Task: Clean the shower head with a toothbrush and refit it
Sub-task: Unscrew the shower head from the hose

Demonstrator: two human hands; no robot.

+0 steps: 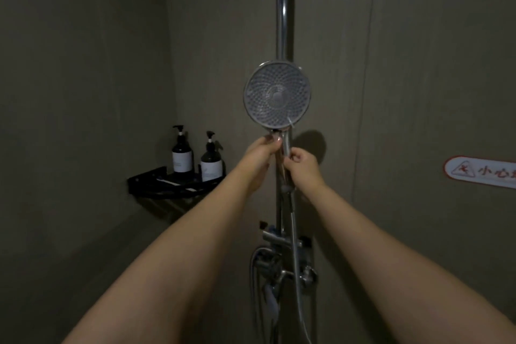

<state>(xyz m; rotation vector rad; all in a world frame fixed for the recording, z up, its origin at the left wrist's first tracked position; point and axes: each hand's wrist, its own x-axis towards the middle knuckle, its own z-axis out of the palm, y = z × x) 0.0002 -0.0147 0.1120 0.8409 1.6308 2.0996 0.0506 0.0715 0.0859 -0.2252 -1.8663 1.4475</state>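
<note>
shower head sits on the pole, face toward the camera, handle running straight down to 6 o'clock. both hands are on that handle: left hand fingers clamped just under the head, right hand pinching lower.

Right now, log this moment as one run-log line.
shower head: on rail, facing camera | left hand: on handle | right hand: on handle | toothbrush: on shelf

My left hand and right hand cover the round chrome shower head's handle; the red-and-white warning sticker runs off frame right, bottle labels unreadable.
</note>
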